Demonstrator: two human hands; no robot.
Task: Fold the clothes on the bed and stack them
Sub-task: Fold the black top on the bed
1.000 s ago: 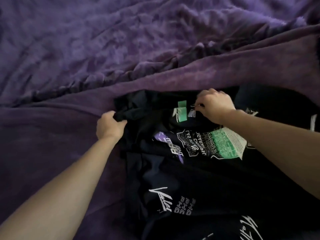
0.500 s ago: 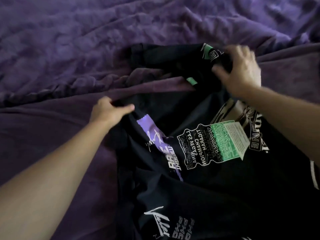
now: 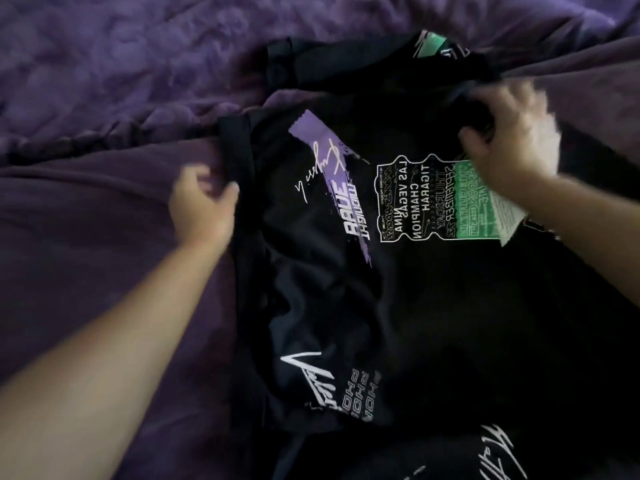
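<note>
Since half a second ago, more of the black shirt [image 3: 398,306] lies opened on the bed [image 3: 104,98]; its purple print [image 3: 332,178] now shows whole. We note the right hand [image 3: 512,133], blurred, clenched round a bunched far fold. The left hand [image 3: 202,207] curls at the shirt's left edge; we cannot tell whether it grips.

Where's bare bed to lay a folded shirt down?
Smooth bare blanket lies left of the left hand and arm. More lies top left, beyond the shirt pile, but rumpled. Centre to right edge is crowded: the pile, and the right hand gripping a shirt at its far end.
</note>
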